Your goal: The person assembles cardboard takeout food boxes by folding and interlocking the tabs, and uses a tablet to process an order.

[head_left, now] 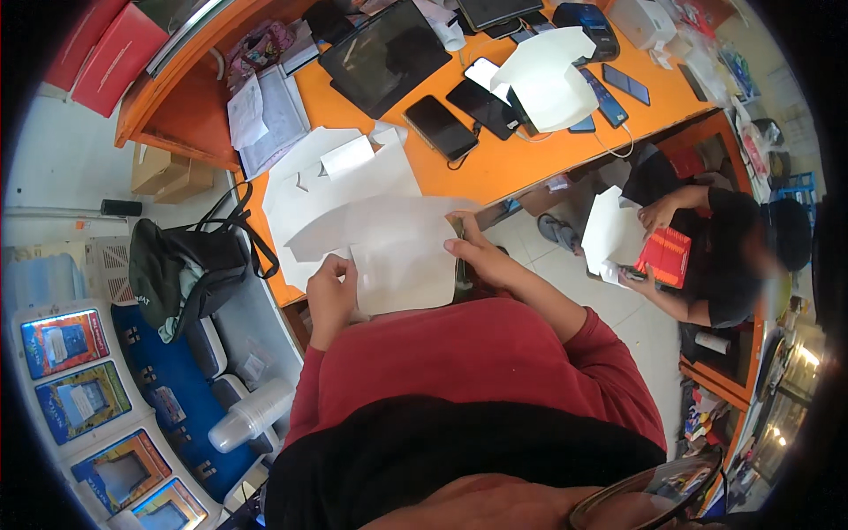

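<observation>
A partly folded white cardboard box blank is in front of my body, its wide flap spread toward the far side. My left hand pinches its left side with the fingers closed. The right edge is gripped by my right hand, thumb on top and fingers mostly hidden underneath. Just beyond, more flat white box blanks lie on the orange table, partly covered by the one I hold.
Several phones, including a black phone, a dark tablet and an open white carton lie on the table. At right, a co-worker holds a white carton and a red package. A black bag and stacked plastic cups are left.
</observation>
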`<state>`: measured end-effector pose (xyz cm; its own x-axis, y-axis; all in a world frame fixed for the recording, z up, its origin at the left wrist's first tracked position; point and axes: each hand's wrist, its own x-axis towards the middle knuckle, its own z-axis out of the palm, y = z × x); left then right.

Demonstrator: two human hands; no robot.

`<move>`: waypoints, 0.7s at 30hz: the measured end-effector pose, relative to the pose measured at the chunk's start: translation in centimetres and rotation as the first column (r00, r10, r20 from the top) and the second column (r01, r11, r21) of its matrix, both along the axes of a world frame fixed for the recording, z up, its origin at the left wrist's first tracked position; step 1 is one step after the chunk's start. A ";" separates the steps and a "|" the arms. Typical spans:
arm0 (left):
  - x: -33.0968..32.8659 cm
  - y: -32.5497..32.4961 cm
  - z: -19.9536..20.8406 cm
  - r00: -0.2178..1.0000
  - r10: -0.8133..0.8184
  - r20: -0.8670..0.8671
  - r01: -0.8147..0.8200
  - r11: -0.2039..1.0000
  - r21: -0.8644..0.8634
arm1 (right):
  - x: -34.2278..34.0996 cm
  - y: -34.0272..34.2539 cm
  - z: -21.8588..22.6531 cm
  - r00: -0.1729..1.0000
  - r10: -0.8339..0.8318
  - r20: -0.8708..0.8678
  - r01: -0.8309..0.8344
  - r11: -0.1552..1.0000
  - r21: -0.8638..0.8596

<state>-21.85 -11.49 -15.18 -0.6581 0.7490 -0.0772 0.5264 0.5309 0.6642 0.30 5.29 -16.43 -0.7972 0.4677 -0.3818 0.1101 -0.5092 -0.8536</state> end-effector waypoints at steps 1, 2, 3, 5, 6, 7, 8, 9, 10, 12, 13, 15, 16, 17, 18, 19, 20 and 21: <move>-0.8 -0.1 -0.1 0.998 -0.015 0.056 0.015 1.000 0.005 | -0.2 0.0 0.8 0.999 -0.012 0.046 0.014 0.999 -0.030; -1.5 -0.2 -0.1 0.993 -0.029 0.111 0.029 1.000 0.010 | -0.4 0.1 1.2 0.995 -0.022 0.093 0.027 0.998 -0.060; -2.2 -0.4 0.1 0.967 -0.102 0.233 0.076 0.990 0.117 | -0.4 0.3 0.7 0.996 -0.057 0.065 0.062 0.996 -0.069; -3.4 -0.3 1.8 0.857 -0.277 0.434 0.124 0.929 0.349 | -0.6 1.2 -0.1 0.991 -0.133 0.009 0.133 0.988 -0.077; -3.7 -0.1 2.1 0.778 -0.372 0.507 0.120 0.879 0.461 | -0.5 1.7 0.0 0.989 -0.149 -0.022 0.143 0.974 -0.177; -3.8 0.1 1.9 0.774 -0.454 0.440 0.216 0.844 0.490 | -0.2 2.3 1.0 0.985 -0.162 -0.051 0.142 0.951 -0.275; -3.6 0.5 1.5 0.760 -0.531 0.374 0.306 0.801 0.514 | 0.2 2.8 1.7 0.982 -0.175 -0.073 0.136 0.919 -0.370; -3.1 0.9 1.2 0.729 -0.560 0.395 0.333 0.793 0.510 | 0.7 3.2 2.0 0.991 -0.131 -0.040 0.108 0.923 -0.368; -2.4 1.4 1.2 0.696 -0.585 0.416 0.362 0.786 0.501 | 1.1 3.4 2.1 0.994 -0.110 -0.018 0.095 0.920 -0.381; 0.4 3.1 1.6 0.593 -0.524 0.612 0.304 0.849 0.432 | 1.8 3.3 2.0 0.998 -0.062 0.021 0.065 0.915 -0.399; 1.1 4.0 1.3 0.555 -0.519 0.650 0.268 0.851 0.451 | 1.9 3.3 2.1 0.986 -0.165 0.034 0.167 0.922 -0.350; 2.4 5.8 0.7 0.506 -0.541 0.672 0.220 0.834 0.506 | 2.7 3.6 1.8 0.953 -0.303 -0.004 0.295 0.928 -0.227; 3.0 6.8 0.7 0.499 -0.566 0.656 0.209 0.813 0.543 | 3.5 3.8 1.6 0.940 -0.339 -0.048 0.328 0.932 -0.157; 3.5 7.7 0.6 0.507 -0.571 0.646 0.231 0.812 0.537 | 5.3 4.2 0.5 0.946 -0.299 -0.129 0.293 0.954 -0.063; 4.1 8.5 0.5 0.515 -0.575 0.635 0.251 0.810 0.530 | 7.0 4.6 -0.5 0.947 -0.248 -0.205 0.260 0.965 0.034; 4.7 9.4 0.5 0.524 -0.580 0.624 0.276 0.809 0.520 | 8.1 5.1 -0.2 0.951 -0.255 -0.173 0.263 0.964 0.029; 5.5 10.3 0.5 0.500 -0.561 0.660 0.250 0.823 0.510 | 9.2 5.5 0.1 0.956 -0.259 -0.138 0.265 0.964 0.023; 6.6 11.3 0.6 0.473 -0.541 0.695 0.225 0.837 0.498 | 10.6 6.3 -0.2 0.961 -0.204 -0.185 0.233 0.961 0.152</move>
<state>-15.28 -0.15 -14.59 -0.0773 0.9892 -0.1242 -0.1975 0.1069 0.9745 10.94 11.54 -16.66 -0.7132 0.6842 -0.1525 -0.1378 -0.3502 -0.9265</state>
